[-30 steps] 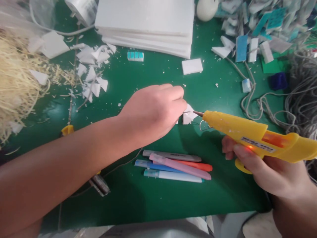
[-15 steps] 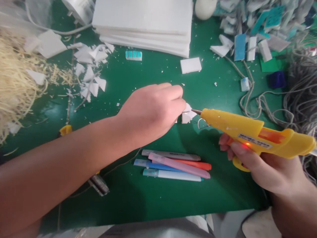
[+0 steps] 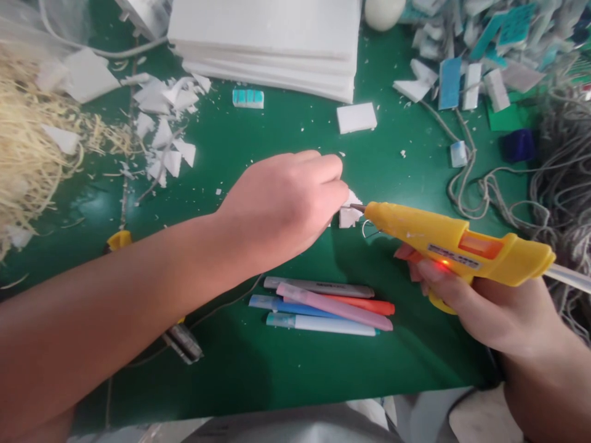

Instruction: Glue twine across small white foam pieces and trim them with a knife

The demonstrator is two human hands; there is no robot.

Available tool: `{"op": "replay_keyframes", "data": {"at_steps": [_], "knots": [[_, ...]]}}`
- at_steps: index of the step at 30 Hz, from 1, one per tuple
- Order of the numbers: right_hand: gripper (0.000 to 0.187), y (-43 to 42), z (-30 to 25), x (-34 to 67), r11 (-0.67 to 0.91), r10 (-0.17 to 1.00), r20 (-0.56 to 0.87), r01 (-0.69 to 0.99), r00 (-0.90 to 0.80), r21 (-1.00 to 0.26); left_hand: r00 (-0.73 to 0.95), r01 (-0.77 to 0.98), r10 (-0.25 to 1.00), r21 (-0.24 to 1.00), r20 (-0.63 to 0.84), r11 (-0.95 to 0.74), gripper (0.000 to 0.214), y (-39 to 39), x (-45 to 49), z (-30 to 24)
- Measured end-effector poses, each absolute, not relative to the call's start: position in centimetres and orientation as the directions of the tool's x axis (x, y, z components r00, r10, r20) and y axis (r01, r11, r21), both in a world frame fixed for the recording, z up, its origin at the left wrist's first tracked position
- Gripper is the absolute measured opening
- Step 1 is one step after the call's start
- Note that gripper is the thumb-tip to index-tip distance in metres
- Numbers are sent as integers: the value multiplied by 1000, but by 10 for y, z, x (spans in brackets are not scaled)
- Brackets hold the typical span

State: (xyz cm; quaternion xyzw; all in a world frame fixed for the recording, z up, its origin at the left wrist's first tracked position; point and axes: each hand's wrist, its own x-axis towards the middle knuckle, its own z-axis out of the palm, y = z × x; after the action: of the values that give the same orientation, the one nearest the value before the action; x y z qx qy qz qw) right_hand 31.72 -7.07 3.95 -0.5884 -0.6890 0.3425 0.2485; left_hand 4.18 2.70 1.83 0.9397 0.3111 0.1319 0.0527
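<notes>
My left hand (image 3: 289,200) is closed over a small white foam piece (image 3: 349,215), which pokes out past the fingertips. Most of that piece is hidden behind the fingers. In my right hand (image 3: 480,307) is a yellow hot glue gun (image 3: 452,237) with a red light glowing on its side. Its metal nozzle touches, or nearly touches, the foam piece beside my left fingers. A clear glue stick (image 3: 570,277) sticks out of the gun's back end. Several markers (image 3: 323,304) lie in a loose pile on the green tabletop below my left hand.
White foam sheets (image 3: 265,31) are stacked at the back. Foam scraps (image 3: 161,98) and pale shredded strands (image 3: 32,129) lie left, near a yellow-handled cutter (image 3: 183,341). A white block (image 3: 356,117) sits behind my hands. Grey cord (image 3: 554,178) and blue-and-white foam bits (image 3: 498,43) crowd the right.
The glue gun has moved left, bringing its nozzle closer onto the foam piece, and its glue stick has come into view. My left hand has stayed almost still.
</notes>
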Motion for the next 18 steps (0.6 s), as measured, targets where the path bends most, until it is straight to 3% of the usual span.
{"op": "replay_keyframes", "data": {"at_steps": [18], "knots": [[40,-67,40,313,74,987,-32,630,-155,-773,751,579,618,217,234,-786,34,26,43,22]]}}
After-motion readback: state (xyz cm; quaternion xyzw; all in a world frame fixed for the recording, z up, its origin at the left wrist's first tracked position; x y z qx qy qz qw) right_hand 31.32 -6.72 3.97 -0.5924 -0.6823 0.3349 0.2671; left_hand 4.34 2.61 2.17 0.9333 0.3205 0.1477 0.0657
